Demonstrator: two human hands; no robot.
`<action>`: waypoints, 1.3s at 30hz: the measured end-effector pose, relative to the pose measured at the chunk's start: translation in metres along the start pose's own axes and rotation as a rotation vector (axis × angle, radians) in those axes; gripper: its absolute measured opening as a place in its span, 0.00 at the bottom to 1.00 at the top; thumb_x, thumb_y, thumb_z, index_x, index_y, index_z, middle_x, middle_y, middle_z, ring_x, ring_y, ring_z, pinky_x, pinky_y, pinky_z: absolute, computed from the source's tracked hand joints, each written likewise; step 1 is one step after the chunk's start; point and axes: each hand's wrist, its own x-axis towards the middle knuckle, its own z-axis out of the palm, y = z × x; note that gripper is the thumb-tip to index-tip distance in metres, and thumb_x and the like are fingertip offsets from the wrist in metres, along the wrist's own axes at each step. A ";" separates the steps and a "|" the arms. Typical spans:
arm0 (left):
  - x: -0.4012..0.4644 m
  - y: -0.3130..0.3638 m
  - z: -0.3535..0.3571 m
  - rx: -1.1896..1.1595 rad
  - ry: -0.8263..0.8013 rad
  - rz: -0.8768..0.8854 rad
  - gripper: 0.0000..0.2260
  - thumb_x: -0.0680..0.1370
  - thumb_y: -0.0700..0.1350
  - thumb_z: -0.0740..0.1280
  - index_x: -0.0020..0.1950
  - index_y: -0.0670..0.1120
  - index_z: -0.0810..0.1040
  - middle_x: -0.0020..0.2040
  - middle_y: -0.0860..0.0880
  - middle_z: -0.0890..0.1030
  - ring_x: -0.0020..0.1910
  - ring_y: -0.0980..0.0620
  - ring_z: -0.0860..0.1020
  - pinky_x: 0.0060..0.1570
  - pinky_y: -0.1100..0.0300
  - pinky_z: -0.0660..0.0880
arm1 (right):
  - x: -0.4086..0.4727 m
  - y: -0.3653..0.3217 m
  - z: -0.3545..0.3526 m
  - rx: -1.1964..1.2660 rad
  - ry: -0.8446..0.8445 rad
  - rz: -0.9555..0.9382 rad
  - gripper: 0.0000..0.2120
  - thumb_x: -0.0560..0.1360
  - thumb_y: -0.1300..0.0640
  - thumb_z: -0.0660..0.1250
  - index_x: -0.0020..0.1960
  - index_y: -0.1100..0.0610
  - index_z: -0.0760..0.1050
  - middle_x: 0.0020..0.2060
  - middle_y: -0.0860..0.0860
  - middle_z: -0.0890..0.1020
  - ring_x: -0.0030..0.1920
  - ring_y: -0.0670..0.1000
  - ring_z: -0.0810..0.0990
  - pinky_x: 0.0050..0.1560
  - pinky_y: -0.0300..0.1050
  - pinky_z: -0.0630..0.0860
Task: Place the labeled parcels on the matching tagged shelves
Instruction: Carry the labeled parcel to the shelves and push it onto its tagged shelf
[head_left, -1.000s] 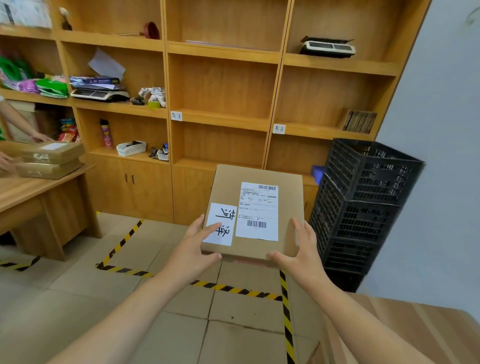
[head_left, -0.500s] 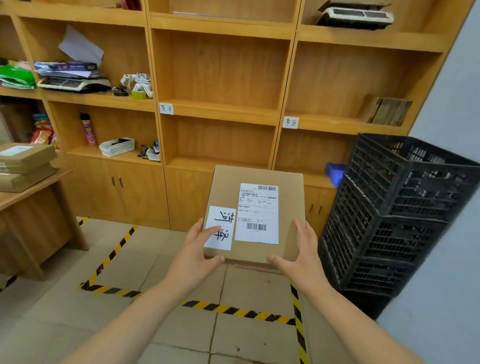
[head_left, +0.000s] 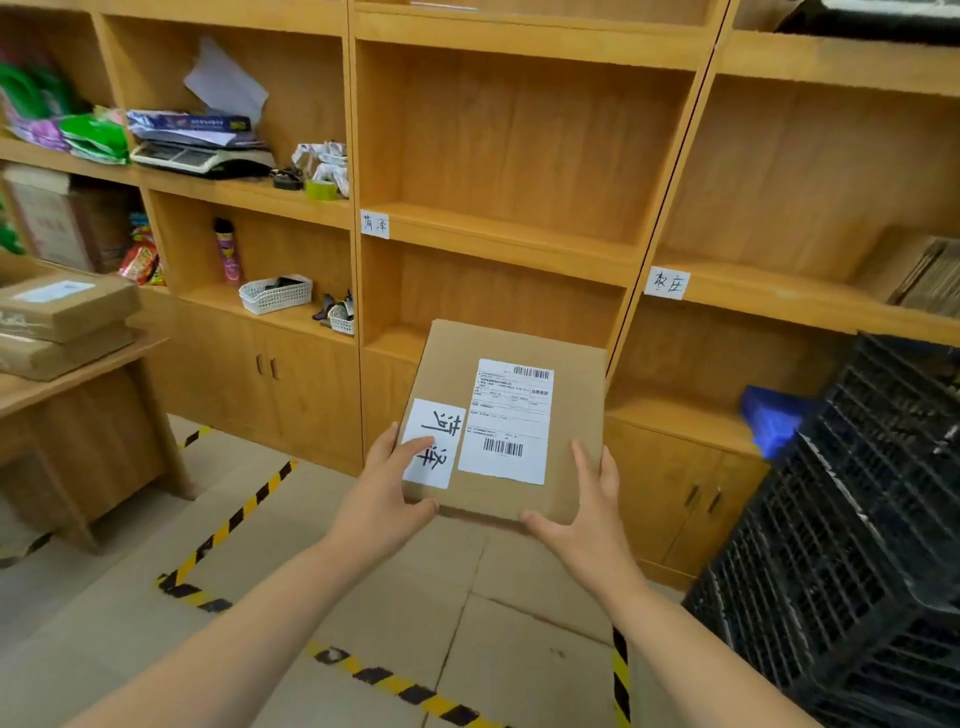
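I hold a flat brown cardboard parcel (head_left: 519, 353) level in front of me with both hands. It carries a white shipping label (head_left: 509, 421) and a handwritten white tag (head_left: 439, 441). My left hand (head_left: 387, 493) grips its near left corner, thumb on the tag. My right hand (head_left: 587, 509) grips the near right corner. The wooden shelf unit stands ahead. A handwritten shelf tag (head_left: 375, 224) is stuck on the middle bay's shelf edge (head_left: 498, 239). A second shelf tag (head_left: 666, 283) marks the right bay's shelf (head_left: 769, 301).
Stacked black plastic crates (head_left: 841, 545) stand at the right. A wooden desk (head_left: 78, 374) at the left bears two more parcels (head_left: 62, 312). The left bays hold a scale, papers, bags, a spray can and white baskets. Yellow-black tape (head_left: 228, 525) marks the floor.
I have walked closer to the shelves with the parcel held in both hands. The shelf tags look larger, the desk has slid left, and the other person's arms are out of view.
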 end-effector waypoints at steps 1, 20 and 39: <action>0.012 -0.004 -0.001 0.002 0.011 -0.008 0.29 0.70 0.43 0.70 0.69 0.57 0.65 0.76 0.53 0.52 0.72 0.53 0.59 0.54 0.63 0.71 | 0.014 0.001 0.005 0.005 -0.013 -0.004 0.50 0.66 0.47 0.75 0.75 0.42 0.45 0.75 0.42 0.39 0.75 0.48 0.47 0.74 0.50 0.53; 0.291 -0.153 -0.093 -0.003 0.053 0.056 0.29 0.70 0.46 0.72 0.68 0.58 0.65 0.76 0.54 0.52 0.73 0.52 0.59 0.58 0.56 0.74 | 0.285 -0.064 0.173 -0.033 0.036 -0.082 0.47 0.64 0.51 0.77 0.73 0.36 0.50 0.75 0.45 0.37 0.76 0.48 0.45 0.75 0.49 0.52; 0.535 -0.228 -0.089 -0.008 0.077 0.112 0.29 0.69 0.44 0.73 0.66 0.57 0.67 0.76 0.53 0.55 0.74 0.55 0.55 0.65 0.59 0.63 | 0.534 -0.052 0.238 -0.102 0.124 -0.147 0.50 0.62 0.50 0.78 0.74 0.42 0.50 0.76 0.49 0.40 0.76 0.49 0.47 0.73 0.45 0.54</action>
